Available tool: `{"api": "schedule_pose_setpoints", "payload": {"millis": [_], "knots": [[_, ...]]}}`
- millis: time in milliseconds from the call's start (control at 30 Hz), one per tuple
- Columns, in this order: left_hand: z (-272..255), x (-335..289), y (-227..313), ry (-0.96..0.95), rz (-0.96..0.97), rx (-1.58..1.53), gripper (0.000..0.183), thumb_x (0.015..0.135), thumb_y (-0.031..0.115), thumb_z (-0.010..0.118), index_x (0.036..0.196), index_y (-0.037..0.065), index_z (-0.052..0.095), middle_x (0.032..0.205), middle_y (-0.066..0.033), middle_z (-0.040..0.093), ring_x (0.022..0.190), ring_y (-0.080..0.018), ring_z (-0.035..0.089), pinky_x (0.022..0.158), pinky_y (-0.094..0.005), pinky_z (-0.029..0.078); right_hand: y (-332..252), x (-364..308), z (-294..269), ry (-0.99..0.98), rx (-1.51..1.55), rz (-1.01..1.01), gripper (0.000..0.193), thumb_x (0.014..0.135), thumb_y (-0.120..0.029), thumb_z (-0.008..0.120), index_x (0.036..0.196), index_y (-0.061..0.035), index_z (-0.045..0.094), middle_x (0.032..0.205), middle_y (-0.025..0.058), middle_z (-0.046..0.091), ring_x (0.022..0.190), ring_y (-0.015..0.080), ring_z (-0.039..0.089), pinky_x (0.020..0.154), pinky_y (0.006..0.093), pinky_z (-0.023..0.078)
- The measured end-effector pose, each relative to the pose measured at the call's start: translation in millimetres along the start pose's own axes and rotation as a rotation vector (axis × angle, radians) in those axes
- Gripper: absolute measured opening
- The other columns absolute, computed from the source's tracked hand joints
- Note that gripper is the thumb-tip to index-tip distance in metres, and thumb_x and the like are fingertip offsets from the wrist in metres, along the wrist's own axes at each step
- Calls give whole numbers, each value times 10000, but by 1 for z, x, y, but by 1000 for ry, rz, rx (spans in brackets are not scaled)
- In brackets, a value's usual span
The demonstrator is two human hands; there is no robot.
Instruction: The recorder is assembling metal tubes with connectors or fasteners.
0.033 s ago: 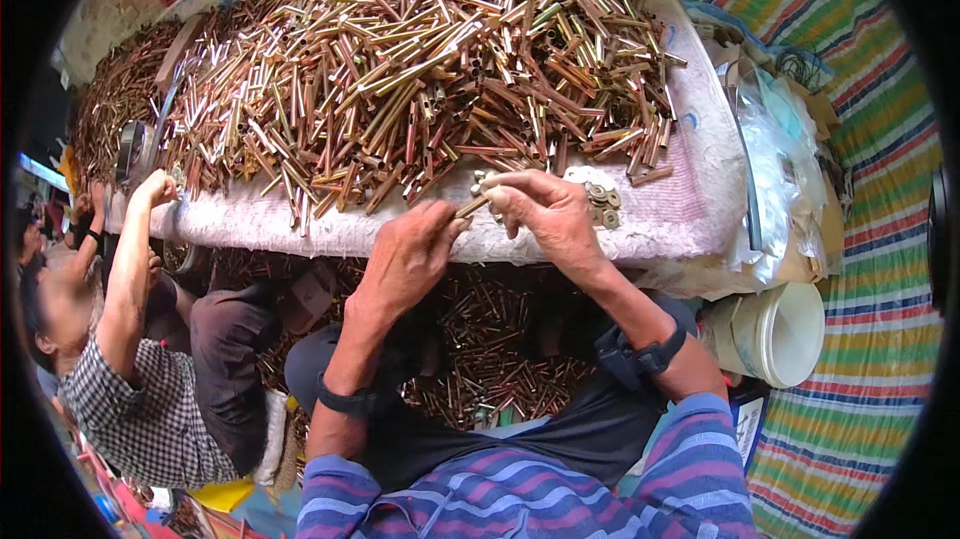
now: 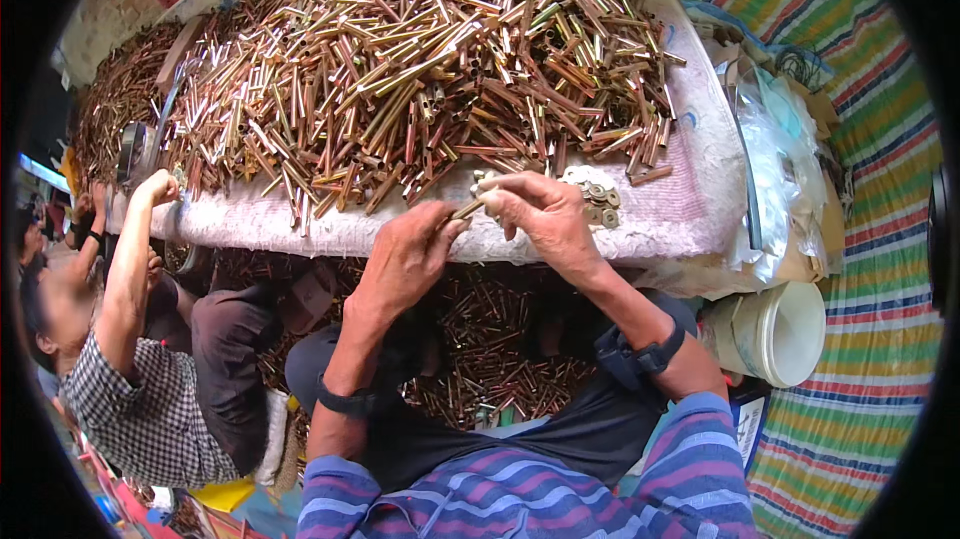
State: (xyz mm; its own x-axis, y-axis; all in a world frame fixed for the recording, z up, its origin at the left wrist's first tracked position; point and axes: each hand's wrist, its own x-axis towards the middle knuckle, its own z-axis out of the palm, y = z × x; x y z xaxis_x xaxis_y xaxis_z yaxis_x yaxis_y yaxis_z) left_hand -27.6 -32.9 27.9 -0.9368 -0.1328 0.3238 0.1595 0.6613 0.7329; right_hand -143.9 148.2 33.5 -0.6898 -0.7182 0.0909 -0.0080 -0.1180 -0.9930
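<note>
Over the near edge of the cloth-covered table (image 2: 400, 236), my left hand (image 2: 405, 257) is closed around a short metal tube (image 2: 470, 208) in brassy brown. The tube's other end meets the bent fingertips of my right hand (image 2: 548, 224), where thumb and forefinger pinch together. Whether a small part sits between those fingertips is hidden. Just beyond them lie a few small metal pieces (image 2: 483, 178). Right of my right hand, flat round washers (image 2: 602, 201) form a small heap. A big pile of similar tubes (image 2: 420, 69) covers the table beyond both hands.
More tubes (image 2: 490, 324) lie below the table between my knees. A white bucket (image 2: 797, 335) stands on the right, near clear plastic bags (image 2: 775, 169) and a striped sheet (image 2: 850, 359). At left a co-worker in a checked shirt (image 2: 150, 409) reaches toward the table.
My right hand has shifted very slightly left, toward my left hand. The tube stays between the hands.
</note>
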Motion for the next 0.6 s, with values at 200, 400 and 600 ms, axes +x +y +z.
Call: {"api": "schedule_pose_setpoints", "payload": {"millis": [200, 400, 600], "knots": [[3, -11, 3, -82, -142, -124, 141, 953, 22, 637, 1081, -35, 660, 777, -41, 599, 660, -106, 532, 591, -279, 439, 7, -5, 6, -150, -149, -84, 268, 955, -187, 715, 1144, 4, 714, 968, 52, 726, 864, 94, 638, 783, 273, 524], [3, -11, 14, -11, -391, -405, 128, 998, 44, 590, 1050, -37, 675, 716, 3, 579, 625, -71, 519, 582, -239, 434, -13, 3, -30, 81, -471, -108, 210, 920, -141, 682, 1072, -2, 719, 963, 139, 737, 849, 218, 706, 768, 336, 548], [-6, -3, 21, 53, -397, -491, 135, 997, 46, 588, 1018, -42, 687, 713, -5, 610, 635, -70, 558, 577, -246, 455, 5, 13, -66, 384, -1033, -172, 215, 869, -201, 717, 968, -11, 700, 930, 181, 718, 837, 356, 696, 739, 426, 543]]}}
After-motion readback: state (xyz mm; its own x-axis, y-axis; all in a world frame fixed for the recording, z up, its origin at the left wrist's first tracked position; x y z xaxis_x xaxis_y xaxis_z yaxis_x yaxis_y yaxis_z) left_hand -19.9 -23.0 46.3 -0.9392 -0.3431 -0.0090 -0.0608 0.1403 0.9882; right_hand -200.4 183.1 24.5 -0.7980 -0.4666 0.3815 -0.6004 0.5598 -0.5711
